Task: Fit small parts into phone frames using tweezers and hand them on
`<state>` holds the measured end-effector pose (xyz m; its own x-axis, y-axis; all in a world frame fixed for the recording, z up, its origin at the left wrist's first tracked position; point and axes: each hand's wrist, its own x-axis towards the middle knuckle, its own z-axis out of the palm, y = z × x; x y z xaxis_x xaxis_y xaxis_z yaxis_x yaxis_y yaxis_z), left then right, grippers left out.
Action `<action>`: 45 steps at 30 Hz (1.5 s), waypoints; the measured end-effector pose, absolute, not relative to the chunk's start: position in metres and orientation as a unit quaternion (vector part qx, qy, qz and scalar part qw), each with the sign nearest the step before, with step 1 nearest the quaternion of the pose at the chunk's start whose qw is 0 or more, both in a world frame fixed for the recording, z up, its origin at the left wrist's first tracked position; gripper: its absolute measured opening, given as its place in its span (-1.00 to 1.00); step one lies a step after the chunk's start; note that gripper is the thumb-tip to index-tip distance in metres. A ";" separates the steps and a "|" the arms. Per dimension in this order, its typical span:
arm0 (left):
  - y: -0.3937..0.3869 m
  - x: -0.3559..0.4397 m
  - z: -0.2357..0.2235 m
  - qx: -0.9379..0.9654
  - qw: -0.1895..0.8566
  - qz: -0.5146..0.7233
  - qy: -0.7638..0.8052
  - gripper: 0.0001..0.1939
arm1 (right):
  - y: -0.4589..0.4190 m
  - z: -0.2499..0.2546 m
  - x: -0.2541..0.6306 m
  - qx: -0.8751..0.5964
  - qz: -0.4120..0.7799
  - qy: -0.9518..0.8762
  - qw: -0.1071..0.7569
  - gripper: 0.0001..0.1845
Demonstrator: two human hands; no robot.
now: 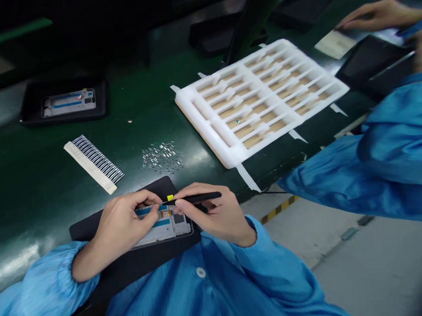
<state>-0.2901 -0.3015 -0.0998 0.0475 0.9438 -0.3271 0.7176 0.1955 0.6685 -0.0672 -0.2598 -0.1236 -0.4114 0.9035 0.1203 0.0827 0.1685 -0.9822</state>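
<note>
My right hand point(210, 212) grips slim black tweezers point(199, 197), and a small yellow tab point(169, 198) sits near their tip. My left hand point(124, 226) presses its fingers on a phone mid-frame point(168, 225) with blue strips and a white back. The frame lies in a black tray point(163, 186) in front of me. The tweezer tip is just above the frame's top edge, and my fingers hide part of the frame.
A green conveyor belt point(39, 200) carries a white foam tray point(260, 99), a barcode label strip point(94, 164), scattered small metal pieces point(163, 156) and another framed tray point(64, 103). A co-worker's hand point(380, 14) and blue sleeve point(374, 168) are at the right.
</note>
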 end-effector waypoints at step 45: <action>-0.306 -0.298 -0.101 0.710 0.327 0.139 0.607 -0.72 | -0.285 -0.143 -0.073 -0.299 0.355 -0.760 0.455 -0.73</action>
<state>-0.2981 -0.3060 -0.1009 0.2238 0.9538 -0.2006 0.7724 -0.0480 0.6333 -0.0731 -0.2846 -0.1429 -0.4062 0.7777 0.4797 0.1321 0.5695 -0.8113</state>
